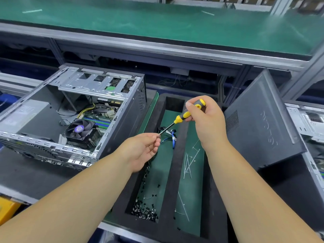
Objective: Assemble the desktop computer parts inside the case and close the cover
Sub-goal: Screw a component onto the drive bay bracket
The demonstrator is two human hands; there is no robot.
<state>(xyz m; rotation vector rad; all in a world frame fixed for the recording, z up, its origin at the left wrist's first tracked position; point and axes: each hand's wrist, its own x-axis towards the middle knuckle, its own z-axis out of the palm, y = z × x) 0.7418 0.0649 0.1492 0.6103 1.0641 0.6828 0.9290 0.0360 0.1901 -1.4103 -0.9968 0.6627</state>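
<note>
Green matting covers the bench (157, 27) across the top of the frame, carried on a grey metal frame; a second, lower work level is seen beneath it.

Head view. At centre left the case (121, 123) is laid on its side with the top face open. Inside it a power supply (26, 114) is seen at far left, a fan (80, 128) on its heatsink at lower centre, a board with memory slots beside the fan, and a drive cage (94, 85) across the upper part. These parts are judged to be seated already. The cover (259, 123) is stood tilted at centre right, well apart from the case, so closing is not yet done. Fastening is judged to be the step in hand.

At centre, a screwdriver (184, 116) is gripped at its yellow-and-black handle by the right hand (208, 123), with the shaft pointed down and left. The left hand (142, 149) is held at the shaft tip, its fingertips pinched together there; a screw is presumed to be held, but it is too small to be confirmed.

A black foam tray (177, 172) occupies lower centre, divided into two long compartments. In the left compartment, screws (145, 211) are heaped at the lower end and a blue cable (172, 139) is lodged at the upper end. In the right compartment, thin ties (189, 162) are scattered.

A second chassis (310, 125) is partly visible at the right edge.
</note>
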